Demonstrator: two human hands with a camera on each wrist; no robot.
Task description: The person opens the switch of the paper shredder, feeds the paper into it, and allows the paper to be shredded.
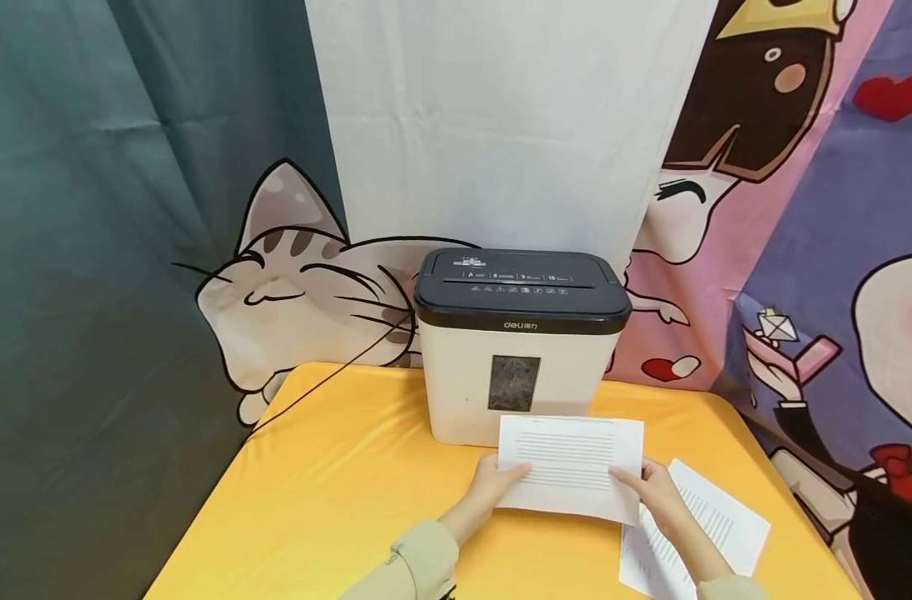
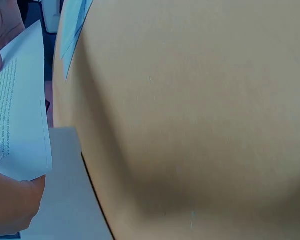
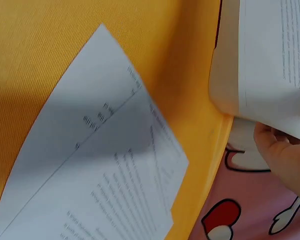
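Note:
Both hands hold one printed sheet of paper (image 1: 568, 462) in front of a paper shredder (image 1: 456, 367). My left hand (image 1: 492, 485) pinches its left edge, thumb on the printed face. At the right edge, my right hand (image 1: 654, 492) pinches it the same way, fingers behind the sheet. In the head view the sheet's top edge overlaps the shredder's lower front. The shredder has a white bin, a dark lid (image 1: 523, 292) with a long slot, and a small window (image 1: 513, 383). More printed sheets (image 3: 90, 165) lie overlapping on the table below my right hand.
A yellow cloth covers the table (image 1: 336, 475). A thin black cord (image 1: 321, 382) runs from the shredder to the table's left edge. Behind stands a cartoon-printed curtain (image 1: 501, 125), with a grey-green stretch at the left.

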